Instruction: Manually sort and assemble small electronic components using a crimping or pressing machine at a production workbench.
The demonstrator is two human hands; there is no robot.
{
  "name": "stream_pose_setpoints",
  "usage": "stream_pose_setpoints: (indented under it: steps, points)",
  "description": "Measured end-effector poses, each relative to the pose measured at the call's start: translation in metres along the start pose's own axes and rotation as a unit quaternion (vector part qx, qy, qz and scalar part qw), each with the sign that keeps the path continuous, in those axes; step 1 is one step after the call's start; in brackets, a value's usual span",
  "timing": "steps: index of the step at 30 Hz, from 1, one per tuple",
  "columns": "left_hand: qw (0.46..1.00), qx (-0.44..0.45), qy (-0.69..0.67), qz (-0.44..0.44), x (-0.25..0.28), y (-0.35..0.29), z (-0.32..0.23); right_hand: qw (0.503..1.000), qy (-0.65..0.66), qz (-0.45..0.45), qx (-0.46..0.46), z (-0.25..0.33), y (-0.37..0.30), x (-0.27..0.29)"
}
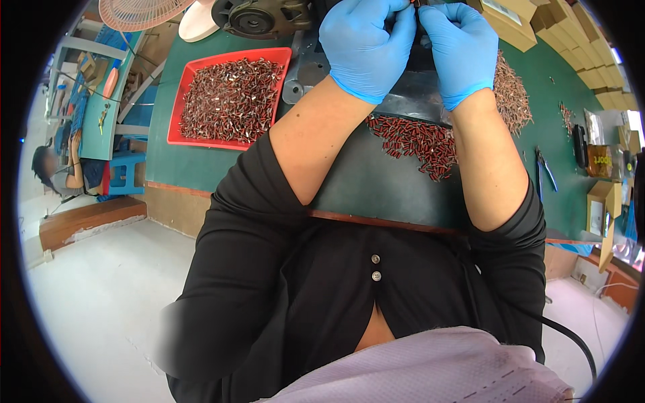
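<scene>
Both my hands wear blue gloves and are raised at the top edge of the head view, over a dark metal machine (420,91). My left hand (368,48) is closed, with its fingertips pinched together. Close beside it, my right hand (465,52) is closed too, thumb and finger pressed together. A tiny orange-red bit shows between the fingertips at the picture's edge, too cut off to name. Below my hands, between my forearms, lies a loose pile of small dark-red cylindrical parts (420,144) with silvery ends.
Left of my arms stands a red tray (287,70) full of similar red parts. Thin copper-coloured pieces (512,97) are heaped beyond my right wrist. Blue-handled pliers (547,171) lie at the right. Cardboard boxes (507,23) and a fan (141,12) stand behind. Another person (64,176) sits far left.
</scene>
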State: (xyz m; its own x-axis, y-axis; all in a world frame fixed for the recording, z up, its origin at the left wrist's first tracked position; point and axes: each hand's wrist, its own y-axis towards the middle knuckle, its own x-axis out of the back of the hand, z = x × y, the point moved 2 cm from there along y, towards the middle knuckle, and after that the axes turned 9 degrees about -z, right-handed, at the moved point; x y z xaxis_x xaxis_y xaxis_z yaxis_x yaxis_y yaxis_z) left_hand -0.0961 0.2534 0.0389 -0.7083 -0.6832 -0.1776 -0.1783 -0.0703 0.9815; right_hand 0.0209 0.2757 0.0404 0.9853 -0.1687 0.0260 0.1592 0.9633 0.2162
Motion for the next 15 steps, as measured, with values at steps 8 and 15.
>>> stream_pose_setpoints:
  steps: [8,15]
  points:
    - [0.995,0.074,0.048,0.042,0.013,0.009,-0.027,0.999,0.052,0.012,0.009,-0.011,-0.010,0.017]
    - [0.948,0.296,0.037,0.107,0.056,0.026,-0.062,0.997,-0.018,0.060,0.039,0.006,-0.048,0.074]
